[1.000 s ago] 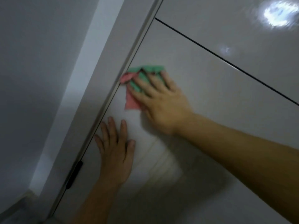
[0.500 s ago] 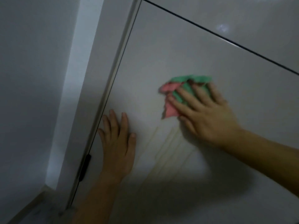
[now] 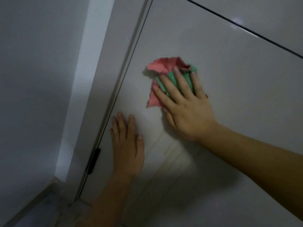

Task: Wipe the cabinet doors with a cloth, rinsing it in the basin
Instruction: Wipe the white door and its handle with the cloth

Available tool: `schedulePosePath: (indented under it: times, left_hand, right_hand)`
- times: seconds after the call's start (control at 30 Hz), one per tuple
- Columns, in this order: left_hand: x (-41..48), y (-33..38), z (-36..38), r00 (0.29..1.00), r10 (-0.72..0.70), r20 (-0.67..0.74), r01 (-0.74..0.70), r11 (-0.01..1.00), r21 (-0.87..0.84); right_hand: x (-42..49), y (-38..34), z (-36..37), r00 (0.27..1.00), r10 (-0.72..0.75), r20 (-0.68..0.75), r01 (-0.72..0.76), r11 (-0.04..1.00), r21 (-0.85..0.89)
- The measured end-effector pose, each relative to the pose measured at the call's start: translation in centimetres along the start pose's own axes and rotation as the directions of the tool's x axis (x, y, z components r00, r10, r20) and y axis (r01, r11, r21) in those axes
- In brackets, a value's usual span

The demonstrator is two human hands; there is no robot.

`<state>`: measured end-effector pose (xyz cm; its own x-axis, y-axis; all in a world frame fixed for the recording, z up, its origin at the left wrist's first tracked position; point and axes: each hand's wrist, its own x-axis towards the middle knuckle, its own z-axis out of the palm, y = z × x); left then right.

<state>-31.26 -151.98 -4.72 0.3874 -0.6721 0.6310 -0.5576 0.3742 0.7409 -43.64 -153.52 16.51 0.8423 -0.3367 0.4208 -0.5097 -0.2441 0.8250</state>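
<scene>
A glossy white cabinet door (image 3: 229, 79) fills most of the head view. My right hand (image 3: 185, 108) presses a crumpled pink and green cloth (image 3: 164, 66) flat against the door, fingers spread over it. My left hand (image 3: 127, 145) lies flat on the same door lower down, near its left edge, with nothing in it. Faint wet streaks run down the door below the cloth. The basin is not in view.
A dark gap (image 3: 246, 28) separates this door from another white door above it. A black hinge (image 3: 93, 161) sits at the door's left edge beside a white frame strip (image 3: 91, 79). A grey wall (image 3: 32, 79) stands to the left.
My right hand slid the cloth from the door's left edge to the right, then back a little leftward. The cloth shows more pink now. My left hand stayed flat on the door.
</scene>
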Motion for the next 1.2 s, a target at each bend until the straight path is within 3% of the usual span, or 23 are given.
schedulePosePath:
  times: [0.1,0.2,0.47,0.77,0.97,1.2]
  left_hand:
    - [-1.5,-1.1,1.0,1.000,-0.030,-0.007,0.030,0.997,0.070]
    - [-1.8,-1.2,1.0,0.998,-0.053,0.032,0.051,0.997,0.052]
    - [-1.6,-1.1,1.5,0.998,-0.069,0.001,0.069,0.997,0.034]
    - [-1.5,-0.9,0.8,0.998,-0.053,0.028,0.053,0.998,0.027]
    - [-1.4,0.2,1.7,0.995,-0.101,-0.018,0.102,0.992,0.078]
    - [-1.2,0.3,1.2,0.998,-0.053,-0.030,0.056,0.991,0.123]
  right_hand:
    - [-5.0,-2.0,1.0,0.973,-0.199,0.121,0.198,0.980,0.015]
    - [-8.6,-1.6,0.9,0.942,-0.277,0.188,0.272,0.961,0.051]
    - [5.2,-5.1,1.6,0.965,-0.259,0.027,0.259,0.966,0.027]
    - [-6.1,-2.6,1.7,0.936,-0.326,0.132,0.325,0.945,0.026]
    - [-5.1,-3.9,2.6,0.983,-0.180,0.025,0.178,0.982,0.071]
    - [-20.6,1.8,2.1,0.997,0.040,0.070,-0.036,0.998,-0.056]
